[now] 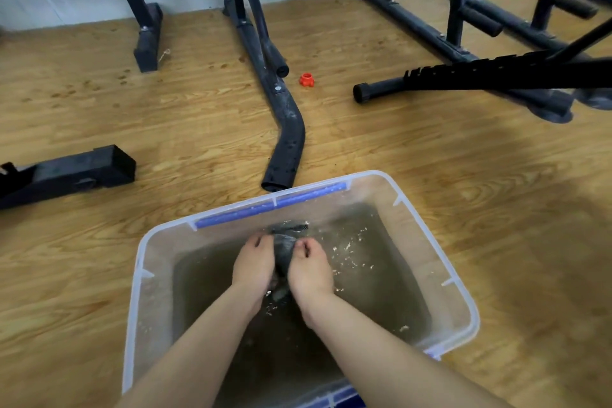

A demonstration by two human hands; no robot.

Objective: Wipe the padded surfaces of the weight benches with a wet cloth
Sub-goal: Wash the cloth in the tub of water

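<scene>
Across the whole shot it's wood floor (430, 149), with black gym frames (417, 20) standing along the far wall and a notched black bar (496, 73) poking in from the right edge. Near and centre sits a big clear plastic tub (154, 262) with a blue handle (271, 204) on its far rim. It's holding murky brownish water (381, 268) with pale flecks floating on it, mostly on the right side. Just beyond the tub's far rim, a bent black tube (288, 129) lies on the floor, running away toward the wall. Off to the left there's a chunky black block-shaped part (73, 172) lying flat.

Both forearms come in from the near edge and go down into the tub. Left hand (253, 267) and right hand (311, 270) are side by side in the water, each with fingers curled, clutching a dark grey cloth (284, 247) that's bunched up between them. A bit of it sticks out past the fingertips on the far side and a bit shows down by the wrists.

Tiny thing last: a red knob (306, 79) on the floor, far, just right of the bent tube.
</scene>
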